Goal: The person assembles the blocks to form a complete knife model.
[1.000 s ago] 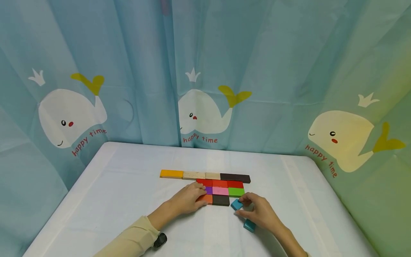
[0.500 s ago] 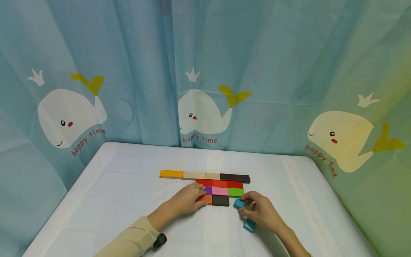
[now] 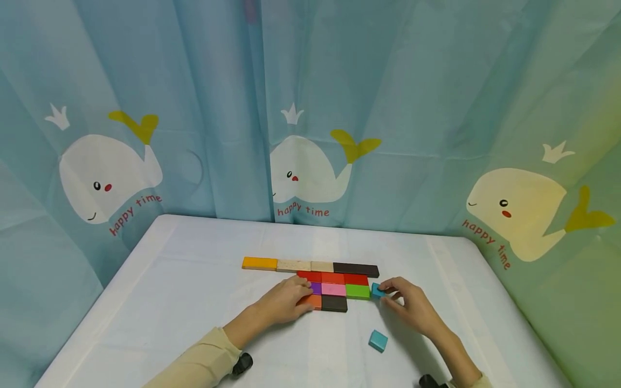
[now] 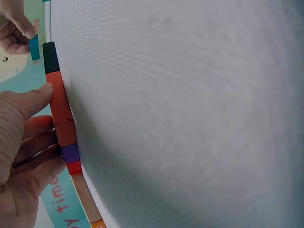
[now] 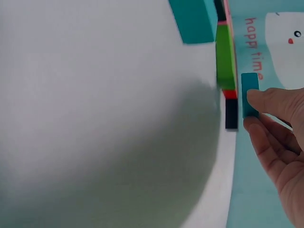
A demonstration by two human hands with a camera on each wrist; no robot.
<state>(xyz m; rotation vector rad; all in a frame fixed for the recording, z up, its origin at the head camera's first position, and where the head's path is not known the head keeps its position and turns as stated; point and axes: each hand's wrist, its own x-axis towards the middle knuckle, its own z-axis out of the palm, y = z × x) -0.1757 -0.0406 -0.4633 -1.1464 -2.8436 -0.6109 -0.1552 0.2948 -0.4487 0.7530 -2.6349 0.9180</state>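
Note:
My right hand (image 3: 411, 306) pinches a small blue block (image 3: 376, 291) between thumb and fingers, beside the right end of the green block (image 3: 358, 291). In the right wrist view this held block (image 5: 249, 83) stands raised off the tabletop. My left hand (image 3: 285, 299) rests at the left end of the stacked rows. Its thumb touches the orange block (image 4: 61, 97), and its fingertips lie by the purple block (image 4: 70, 153) and the red block (image 4: 74, 167). Pink (image 3: 333, 289) and black (image 3: 334, 304) blocks lie flat in the same rows.
A second blue block (image 3: 378, 341) lies nearer on the white table (image 3: 194, 302). Behind the red blocks runs a long row: yellow (image 3: 259, 263), pale wood (image 3: 293, 265) and dark brown (image 3: 356, 269) pieces. A whale-print curtain (image 3: 412, 97) hangs around the table.
My right hand has moved away and to the right with the blue block, from beside the black block to the green block's right end. The left hand has stayed put.

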